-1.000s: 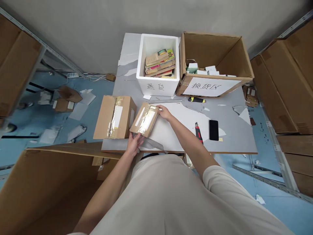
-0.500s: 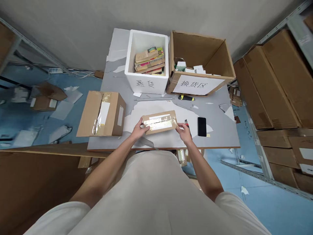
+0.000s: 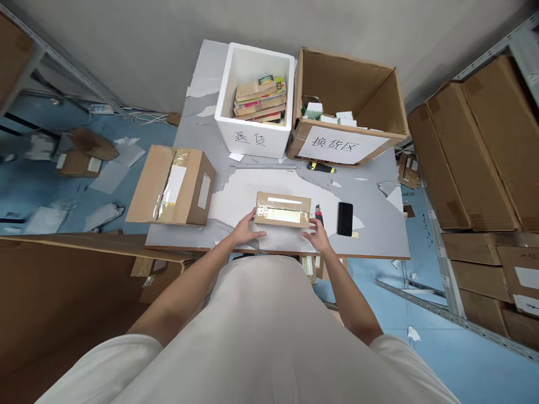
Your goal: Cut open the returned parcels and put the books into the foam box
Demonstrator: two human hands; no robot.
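A small cardboard box, sealed with shiny tape and bearing white labels, lies on the table in front of me. At its near left corner is my left hand, thumb and fingers apart, fingertips close to the box's side. My right hand is by the near right corner, its fingers also spread and not wrapped round the box. Whether the fingertips touch the cardboard I cannot tell. Just beyond the right fingers lies a red and black utility knife, its lower end partly hidden by the hand.
A larger carton stands at the table's left. At the back are a white foam box of flattened cartons and an open cardboard box with small boxes. A yellow-black cutter and a phone lie on the table.
The small box has moved slightly right and away from me, straightened, and now lies on the table. Both hands have loosened from it, fingers parting.
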